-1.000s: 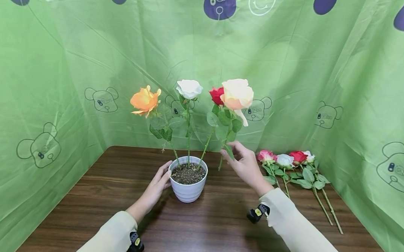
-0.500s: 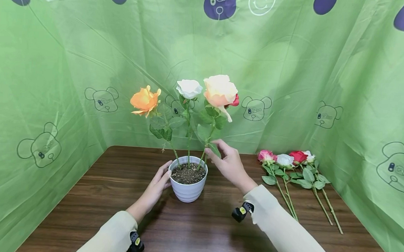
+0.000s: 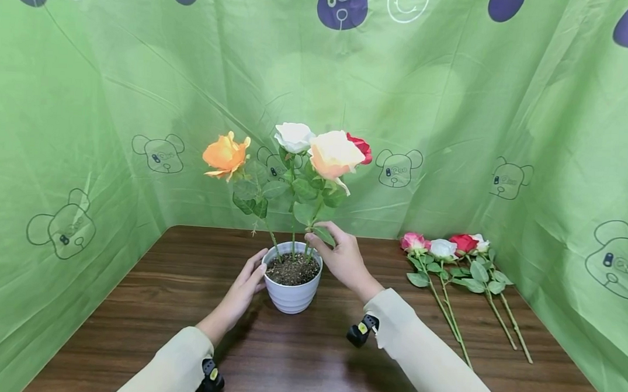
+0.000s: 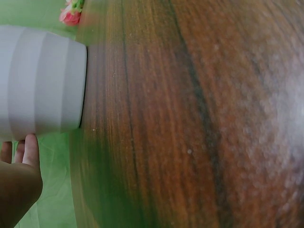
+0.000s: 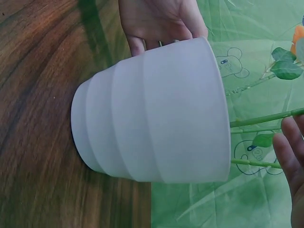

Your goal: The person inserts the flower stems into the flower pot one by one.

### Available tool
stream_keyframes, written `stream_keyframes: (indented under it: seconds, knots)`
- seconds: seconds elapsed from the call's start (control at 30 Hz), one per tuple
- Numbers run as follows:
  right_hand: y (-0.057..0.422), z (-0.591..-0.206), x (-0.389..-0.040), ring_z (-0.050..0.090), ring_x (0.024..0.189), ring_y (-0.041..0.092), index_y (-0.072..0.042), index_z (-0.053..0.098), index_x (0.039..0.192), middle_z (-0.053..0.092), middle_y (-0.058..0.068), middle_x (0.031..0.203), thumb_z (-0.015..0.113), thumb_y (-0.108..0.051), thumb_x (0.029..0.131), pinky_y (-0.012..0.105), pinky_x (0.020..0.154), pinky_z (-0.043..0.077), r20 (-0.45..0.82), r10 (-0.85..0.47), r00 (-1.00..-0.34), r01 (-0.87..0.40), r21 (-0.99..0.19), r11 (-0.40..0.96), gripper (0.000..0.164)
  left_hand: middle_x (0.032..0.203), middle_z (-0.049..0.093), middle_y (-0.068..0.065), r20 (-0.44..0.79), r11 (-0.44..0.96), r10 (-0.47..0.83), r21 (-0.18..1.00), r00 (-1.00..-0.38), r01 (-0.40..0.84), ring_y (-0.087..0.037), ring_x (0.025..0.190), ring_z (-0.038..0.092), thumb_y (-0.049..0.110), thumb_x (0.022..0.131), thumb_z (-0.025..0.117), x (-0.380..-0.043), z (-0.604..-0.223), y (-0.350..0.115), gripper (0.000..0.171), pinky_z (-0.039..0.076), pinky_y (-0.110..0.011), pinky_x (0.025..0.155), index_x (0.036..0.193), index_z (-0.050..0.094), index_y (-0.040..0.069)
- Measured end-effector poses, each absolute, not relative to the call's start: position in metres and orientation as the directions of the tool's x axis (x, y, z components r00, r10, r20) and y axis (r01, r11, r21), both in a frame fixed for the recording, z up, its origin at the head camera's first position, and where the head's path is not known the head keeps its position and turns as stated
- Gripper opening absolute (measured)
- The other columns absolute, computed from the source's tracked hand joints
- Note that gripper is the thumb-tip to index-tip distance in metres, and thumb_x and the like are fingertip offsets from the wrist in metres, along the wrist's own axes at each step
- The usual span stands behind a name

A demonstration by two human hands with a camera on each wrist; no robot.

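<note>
A white flowerpot (image 3: pixel 291 294) of dark soil (image 3: pixel 294 271) stands upright on the table. My left hand (image 3: pixel 241 289) rests against its left side, thumb by the rim and fingers lying along the wall. Above the pot's right side my right hand (image 3: pixel 340 255) pinches the stem of a peach rose (image 3: pixel 337 154); the stem reaches down toward the soil, its lower end hard to make out. An orange rose (image 3: pixel 226 156), a white rose (image 3: pixel 294 138) and a red rose (image 3: pixel 360 148) stand in the pot, the red one partly behind the peach bloom.
Several loose roses lie on the right of the wooden table (image 3: pixel 172 307), among them a pink rose (image 3: pixel 414 242) and another red rose (image 3: pixel 463 243). Behind and at both sides hangs a green printed curtain (image 3: pixel 444 108).
My right hand has carried the peach rose leftward to the pot and then slightly down. The red rose has shifted to the right of the peach bloom. My left hand stays on the pot.
</note>
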State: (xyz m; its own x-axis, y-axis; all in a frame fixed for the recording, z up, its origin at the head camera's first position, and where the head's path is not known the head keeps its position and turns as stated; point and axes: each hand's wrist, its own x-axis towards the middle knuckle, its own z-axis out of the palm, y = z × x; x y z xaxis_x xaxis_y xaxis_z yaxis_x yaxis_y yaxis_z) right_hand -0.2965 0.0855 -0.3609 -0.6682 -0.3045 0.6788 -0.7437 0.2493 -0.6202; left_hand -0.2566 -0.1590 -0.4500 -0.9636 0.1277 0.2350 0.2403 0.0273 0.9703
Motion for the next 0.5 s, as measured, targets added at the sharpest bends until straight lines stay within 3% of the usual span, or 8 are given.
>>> stream_keyframes:
  seconds: [0.27,0.5]
  knots:
    - [0.073,-0.364,-0.298,0.072,0.076,0.028,-0.019,0.068,0.114,0.074,-0.001,0.1,0.067,-0.028,0.098,0.031,0.064,0.059,0.615,-0.309,-0.726,-0.682,-0.7,0.209,0.019,0.157,0.029,-0.022,0.235,0.047,0.126,0.969,-0.964,0.243,-0.039,0.139,0.036,0.028,0.11,0.039,-0.255,-0.448,-0.159,0.052,0.038,-0.055,0.11,0.157,0.028,0.01]
    - [0.063,-0.365,-0.301,0.073,0.075,0.027,-0.022,0.067,0.116,0.073,-0.001,0.1,0.066,-0.03,0.099,0.031,0.067,0.06,0.564,-0.317,-0.763,-0.64,-0.728,0.246,0.019,0.157,0.03,-0.023,0.25,0.041,0.125,0.966,-0.96,0.257,-0.04,0.139,0.037,0.027,0.11,0.039,-0.255,-0.448,-0.158,0.051,0.038,-0.054,0.11,0.157,0.028,0.01]
